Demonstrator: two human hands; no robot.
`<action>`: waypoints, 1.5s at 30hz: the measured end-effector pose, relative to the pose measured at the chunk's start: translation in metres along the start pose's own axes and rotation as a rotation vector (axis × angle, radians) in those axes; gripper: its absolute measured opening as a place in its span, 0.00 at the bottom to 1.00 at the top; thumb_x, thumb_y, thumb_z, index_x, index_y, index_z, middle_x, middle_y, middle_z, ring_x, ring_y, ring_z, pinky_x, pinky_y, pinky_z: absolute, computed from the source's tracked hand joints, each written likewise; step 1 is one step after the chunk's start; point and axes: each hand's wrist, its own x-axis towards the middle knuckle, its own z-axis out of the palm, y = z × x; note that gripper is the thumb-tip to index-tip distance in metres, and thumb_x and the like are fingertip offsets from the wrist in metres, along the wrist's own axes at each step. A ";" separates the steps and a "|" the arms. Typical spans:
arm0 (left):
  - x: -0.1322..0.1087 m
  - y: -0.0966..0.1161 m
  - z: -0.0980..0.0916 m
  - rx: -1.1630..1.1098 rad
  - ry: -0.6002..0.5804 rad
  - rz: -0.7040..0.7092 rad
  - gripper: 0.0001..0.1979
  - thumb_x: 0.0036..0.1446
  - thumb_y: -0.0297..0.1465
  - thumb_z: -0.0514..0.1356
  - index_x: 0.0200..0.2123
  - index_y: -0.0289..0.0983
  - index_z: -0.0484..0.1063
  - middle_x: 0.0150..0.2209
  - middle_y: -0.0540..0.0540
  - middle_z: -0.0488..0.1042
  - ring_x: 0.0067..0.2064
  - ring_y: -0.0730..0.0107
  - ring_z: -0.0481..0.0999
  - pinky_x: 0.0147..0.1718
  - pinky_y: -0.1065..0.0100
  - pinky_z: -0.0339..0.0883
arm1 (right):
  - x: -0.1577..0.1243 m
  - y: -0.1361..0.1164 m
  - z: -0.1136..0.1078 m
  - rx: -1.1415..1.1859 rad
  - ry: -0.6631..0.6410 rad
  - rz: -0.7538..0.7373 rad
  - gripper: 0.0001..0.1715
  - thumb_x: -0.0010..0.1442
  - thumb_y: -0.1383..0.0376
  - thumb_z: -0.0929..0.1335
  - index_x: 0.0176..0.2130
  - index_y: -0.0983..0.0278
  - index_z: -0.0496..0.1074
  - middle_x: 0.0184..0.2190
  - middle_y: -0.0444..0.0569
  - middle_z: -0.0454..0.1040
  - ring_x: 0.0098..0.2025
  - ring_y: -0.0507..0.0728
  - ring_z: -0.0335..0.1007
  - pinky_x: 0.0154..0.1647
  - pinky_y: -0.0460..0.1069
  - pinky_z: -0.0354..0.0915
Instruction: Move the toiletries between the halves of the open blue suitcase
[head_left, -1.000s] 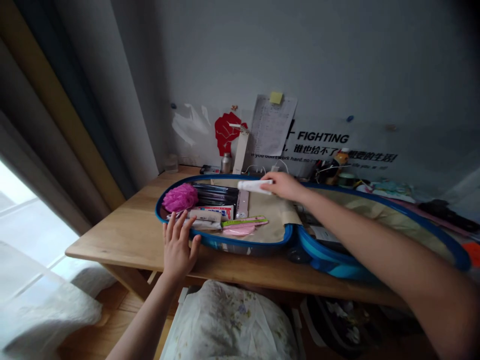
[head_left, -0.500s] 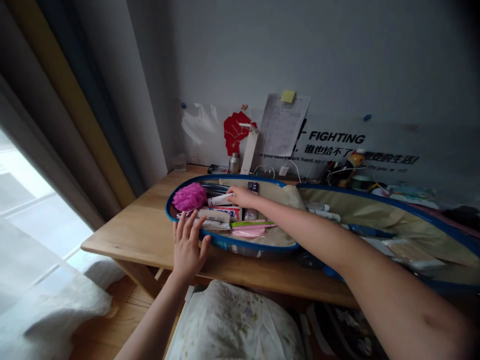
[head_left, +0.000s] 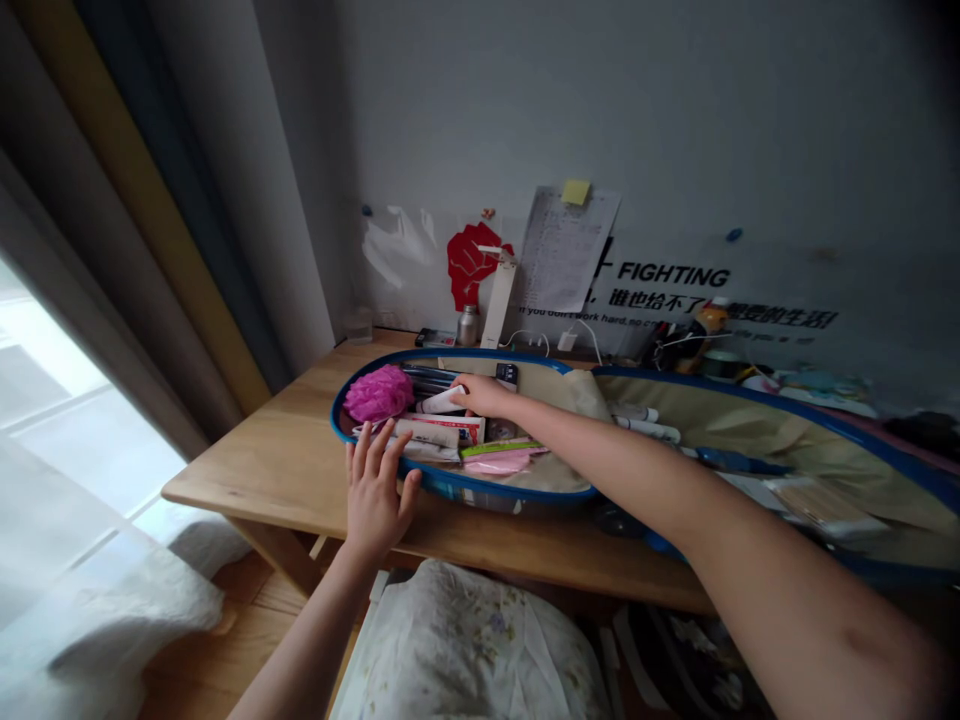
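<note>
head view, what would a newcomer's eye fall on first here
The bright magenta mesh bath puff would likely stand out first, at the left end of the open blue-rimmed case on the wooden table. The red fist graphic on the grey wall might come next. Then perhaps a slim white tube beside the puff, in the grip of the right hand.

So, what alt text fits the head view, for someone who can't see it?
The person's right hand holds a white tube inside an open, blue-rimmed case on a wooden table. The left hand is spread at the case's near edge, close to a pink mesh puff.
</note>
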 end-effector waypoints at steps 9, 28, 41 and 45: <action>0.000 0.001 0.001 0.000 -0.002 0.003 0.21 0.68 0.37 0.51 0.61 0.39 0.68 0.65 0.37 0.66 0.73 0.50 0.50 0.70 0.45 0.42 | -0.009 -0.003 0.000 -0.255 -0.049 -0.098 0.19 0.66 0.60 0.63 0.50 0.56 0.79 0.53 0.49 0.80 0.55 0.59 0.75 0.48 0.47 0.67; -0.002 -0.002 0.001 -0.009 0.011 0.028 0.21 0.69 0.36 0.52 0.61 0.38 0.67 0.65 0.36 0.66 0.73 0.51 0.50 0.70 0.45 0.42 | -0.072 0.107 -0.120 -0.331 0.196 0.207 0.18 0.65 0.60 0.63 0.44 0.59 0.80 0.38 0.48 0.83 0.38 0.55 0.76 0.35 0.46 0.62; -0.002 -0.002 0.002 -0.023 -0.021 -0.017 0.22 0.68 0.37 0.51 0.63 0.41 0.66 0.66 0.38 0.65 0.74 0.49 0.49 0.71 0.43 0.40 | -0.147 0.238 -0.069 -0.343 0.138 0.275 0.07 0.51 0.64 0.74 0.28 0.59 0.72 0.35 0.57 0.78 0.35 0.58 0.75 0.35 0.51 0.65; -0.002 -0.003 0.001 -0.012 -0.018 0.012 0.22 0.69 0.37 0.51 0.63 0.39 0.66 0.65 0.36 0.65 0.74 0.49 0.48 0.71 0.43 0.41 | -0.143 0.242 -0.063 -0.370 0.127 0.304 0.08 0.49 0.69 0.74 0.29 0.60 0.72 0.39 0.59 0.78 0.37 0.59 0.76 0.35 0.51 0.64</action>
